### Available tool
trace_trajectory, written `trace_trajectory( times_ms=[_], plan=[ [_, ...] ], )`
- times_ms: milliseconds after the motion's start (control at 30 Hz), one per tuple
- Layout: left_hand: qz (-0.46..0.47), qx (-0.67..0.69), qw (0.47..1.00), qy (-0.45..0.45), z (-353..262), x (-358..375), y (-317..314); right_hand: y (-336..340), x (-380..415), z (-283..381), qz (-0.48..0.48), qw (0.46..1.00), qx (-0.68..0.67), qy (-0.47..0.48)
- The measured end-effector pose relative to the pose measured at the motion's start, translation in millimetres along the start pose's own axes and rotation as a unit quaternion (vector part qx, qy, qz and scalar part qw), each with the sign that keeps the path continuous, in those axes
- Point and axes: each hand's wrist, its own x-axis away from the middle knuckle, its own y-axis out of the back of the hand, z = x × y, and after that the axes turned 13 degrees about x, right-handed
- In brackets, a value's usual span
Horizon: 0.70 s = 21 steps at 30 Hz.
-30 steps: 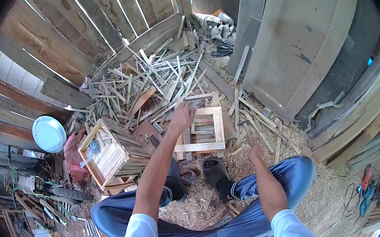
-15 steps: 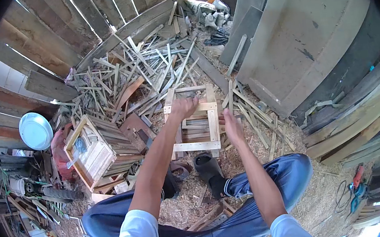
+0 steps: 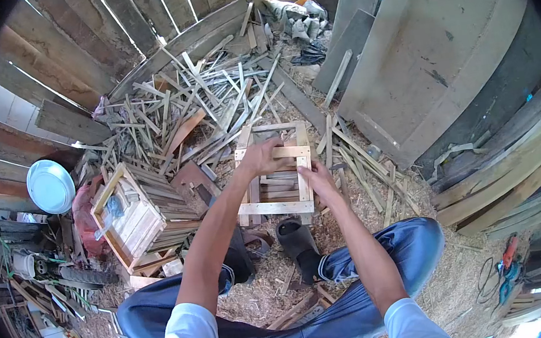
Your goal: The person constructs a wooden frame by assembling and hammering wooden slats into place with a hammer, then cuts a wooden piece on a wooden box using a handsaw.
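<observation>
In the middle, both hands, left (image 3: 261, 157) and right (image 3: 319, 178), curl partly closed on the wooden frame (image 3: 279, 207); it looks stiff, light, best held by its sides.

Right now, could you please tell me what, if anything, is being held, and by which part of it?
The wooden frame: the left hand is on its far crossbar, near the left corner, and the right hand is on its right-side slat.
</observation>
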Motion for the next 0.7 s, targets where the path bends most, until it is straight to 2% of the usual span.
trace_trajectory(
  times_ms=[33, 100, 167, 267, 367, 500, 567, 700],
  plan=[
    [-0.049, 0.016, 0.993, -0.106, 11.1, 5.1, -4.3, -0.1, 1.9, 4.6, 0.002, 1.0, -0.002, 0.0],
    [-0.063, 0.012, 0.993, -0.102, 15.3, 10.1, -6.6, 4.8, 6.1, 11.3, 0.023, 1.0, 0.003, -0.02],
    [-0.017, 0.022, 1.0, -0.013, -4.9, 11.3, 3.1, 4.3, -1.7, -2.9, 0.019, 0.999, -0.035, -0.015],
    [0.018, 0.022, 0.999, 0.034, -12.0, 5.3, 7.6, 1.4, -3.8, -9.3, 0.025, 0.999, -0.045, -0.004],
    [-0.019, 0.003, 1.0, 0.019, -9.5, 8.9, 0.2, -7.5, -5.3, -13.3, 0.004, 0.997, -0.076, 0.014],
    [-0.007, -0.026, 0.999, 0.032, -11.9, 11.6, -2.7, -10.0, -8.5, -21.1, -0.012, 0.998, -0.053, 0.024],
    [-0.022, -0.059, 0.998, 0.008, -8.3, 13.3, -6.1, -12.0, -8.9, -20.6, -0.017, 0.998, -0.061, 0.028],
    [-0.055, -0.066, 0.996, -0.039, -10.0, 25.0, -13.5, -6.2, -7.0, -19.1, -0.018, 0.997, -0.067, -0.021]
  ],
)
